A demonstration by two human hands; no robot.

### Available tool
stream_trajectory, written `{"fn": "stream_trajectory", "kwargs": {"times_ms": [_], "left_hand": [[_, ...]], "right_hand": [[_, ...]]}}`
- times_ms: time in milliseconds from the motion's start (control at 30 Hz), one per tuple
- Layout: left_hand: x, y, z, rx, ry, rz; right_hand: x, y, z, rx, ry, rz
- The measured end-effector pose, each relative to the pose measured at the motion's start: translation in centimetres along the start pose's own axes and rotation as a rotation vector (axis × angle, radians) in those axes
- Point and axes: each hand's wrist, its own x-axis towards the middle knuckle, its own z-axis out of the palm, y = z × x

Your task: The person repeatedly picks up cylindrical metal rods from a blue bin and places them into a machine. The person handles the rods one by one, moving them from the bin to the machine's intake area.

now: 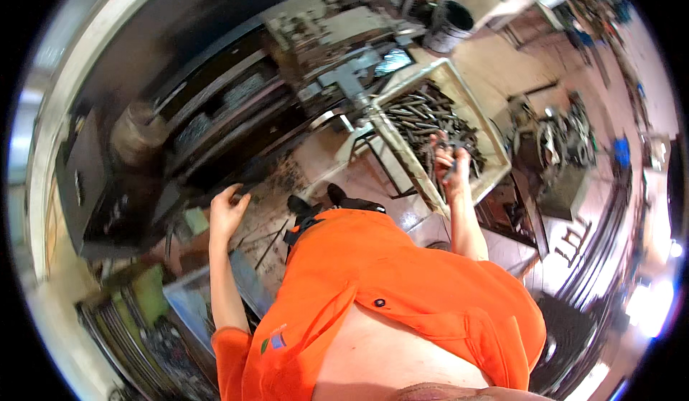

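One pale tray (485, 132), upper right, holds many metal rods (423, 114); right hand (451, 161) grips dark metal piece (450, 173); left hand (231, 206), centre-left, half-curled, contents unclear.

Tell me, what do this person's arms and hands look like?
The left hand and right hand are bare: no gloves show. A loose, bright orange cloth sleeve ends near the left elbow, leaving the left forearm uncovered. The right forearm is uncovered too; its sleeve's edge is hard to make out.
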Motion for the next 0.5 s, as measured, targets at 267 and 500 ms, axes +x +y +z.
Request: {"fn": "stream_trajectory", "kwargs": {"times_ms": [267,500], "left_hand": [[-5.5,-2.3,-1.7,0.306,0.144,-0.207],[-12.8,-6.3,-1.4,0.138,0.663,-0.350]], "right_hand": [[0.9,-1.2,-2.9,-0.005,-0.056,0.241],[-0.3,9.4,-3.0,-0.162,-0.083,0.650]]}}
